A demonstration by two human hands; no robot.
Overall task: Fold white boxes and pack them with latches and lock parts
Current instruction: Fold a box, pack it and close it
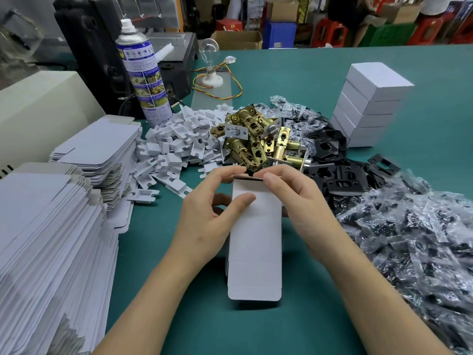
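A white box (256, 242) lies lengthwise in front of me above the green table, its near flap sticking out open. My left hand (207, 211) grips its far left side, thumb on top. My right hand (297, 198) holds the far right side, its fingers curled over the far end flap. Behind the box lies a heap of brass latches (258, 139). Black lock plates (330, 160) lie to the right of them, and clear bags of small parts (414, 234) spread along the right.
Two stacks of flat white box blanks (51, 239) fill the left. White card inserts (176, 144) are heaped behind them. A spray can (143, 70) stands at the back left, near a bulb on a socket (208, 65). Folded white boxes (368, 103) are stacked at the back right.
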